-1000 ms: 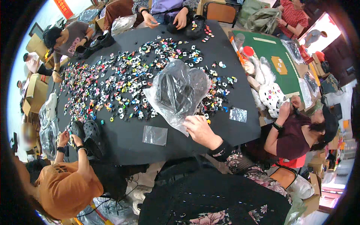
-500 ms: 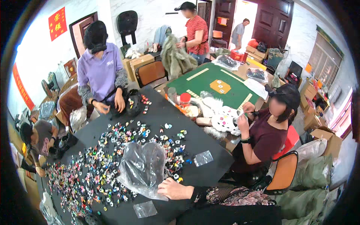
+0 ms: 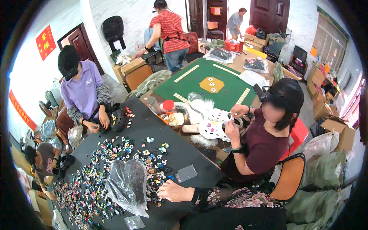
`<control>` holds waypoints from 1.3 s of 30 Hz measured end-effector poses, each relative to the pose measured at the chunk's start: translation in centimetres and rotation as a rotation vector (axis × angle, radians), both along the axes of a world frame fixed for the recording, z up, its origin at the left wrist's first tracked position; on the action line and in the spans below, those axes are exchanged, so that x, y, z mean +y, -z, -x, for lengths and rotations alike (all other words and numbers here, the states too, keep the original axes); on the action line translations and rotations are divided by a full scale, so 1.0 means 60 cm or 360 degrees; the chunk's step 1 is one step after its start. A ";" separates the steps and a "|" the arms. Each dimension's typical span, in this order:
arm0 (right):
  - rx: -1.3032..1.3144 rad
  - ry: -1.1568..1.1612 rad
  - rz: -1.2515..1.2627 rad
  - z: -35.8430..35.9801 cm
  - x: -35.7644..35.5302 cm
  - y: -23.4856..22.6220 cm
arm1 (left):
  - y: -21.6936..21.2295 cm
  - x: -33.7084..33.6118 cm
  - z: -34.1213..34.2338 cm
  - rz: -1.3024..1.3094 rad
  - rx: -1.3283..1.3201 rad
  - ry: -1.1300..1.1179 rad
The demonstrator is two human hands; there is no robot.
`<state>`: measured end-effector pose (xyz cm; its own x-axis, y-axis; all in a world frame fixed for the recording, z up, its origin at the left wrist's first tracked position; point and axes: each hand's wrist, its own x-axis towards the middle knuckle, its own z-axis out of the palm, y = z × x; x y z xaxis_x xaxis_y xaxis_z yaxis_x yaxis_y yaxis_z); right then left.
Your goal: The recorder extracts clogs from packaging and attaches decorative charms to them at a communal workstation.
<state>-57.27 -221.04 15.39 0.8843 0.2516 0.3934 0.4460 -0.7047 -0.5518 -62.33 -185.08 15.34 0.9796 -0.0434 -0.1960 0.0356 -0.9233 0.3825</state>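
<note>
Down on the black worktop (image 3: 180, 153), the person's right hand (image 3: 174, 191) lies flat-ish at the edge of the scattered small colourful charms (image 3: 115, 161), fingers curled loosely toward them; whether it pinches one cannot be told. The left hand is not visible in the picture. Just left of the right hand stands a crumpled clear plastic bag (image 3: 128, 184) with dark pieces inside, resting among the charms. A small flat clear packet (image 3: 186, 173) lies just above the right hand, and another small clear packet (image 3: 135, 222) lies below the bag near the worktop's edge. Beyond the bag, a person in a purple shirt (image 3: 86, 90) handles a black clog (image 3: 117, 119). Right of the bag, a person in a maroon top (image 3: 260, 147) holds a white clog (image 3: 214, 128).
</note>
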 end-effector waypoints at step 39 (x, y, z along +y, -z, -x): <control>0.0287 -0.0481 -0.0115 -0.029 -0.016 0.012 | -0.283 -0.031 0.342 0.0107 0.0153 -0.0971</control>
